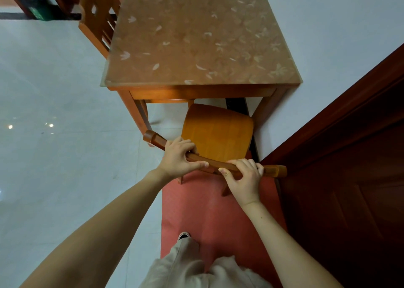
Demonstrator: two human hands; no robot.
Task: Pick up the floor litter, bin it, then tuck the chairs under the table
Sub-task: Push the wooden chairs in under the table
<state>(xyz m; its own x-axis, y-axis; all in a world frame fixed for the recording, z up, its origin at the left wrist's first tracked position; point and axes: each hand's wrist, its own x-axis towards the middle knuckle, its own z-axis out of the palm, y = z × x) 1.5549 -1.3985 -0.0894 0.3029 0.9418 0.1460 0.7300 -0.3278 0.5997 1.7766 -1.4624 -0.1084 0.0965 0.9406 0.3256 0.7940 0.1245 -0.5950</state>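
An orange wooden chair (216,132) stands at the near end of the wooden table (203,36), its seat front just under the table's edge. My left hand (178,156) and my right hand (244,178) both grip the curved top rail of the chair's back, side by side. A second wooden chair (96,23) stands pushed against the table's left side. A dark bin with a green label (36,4) sits on the floor at the far left. No litter shows on the floor.
A dark wooden door (349,178) stands close on the right, almost touching the chair rail's end. A red mat (209,217) lies under my feet and the chair's rear legs. Glossy pale tiles (54,112) spread to the left.
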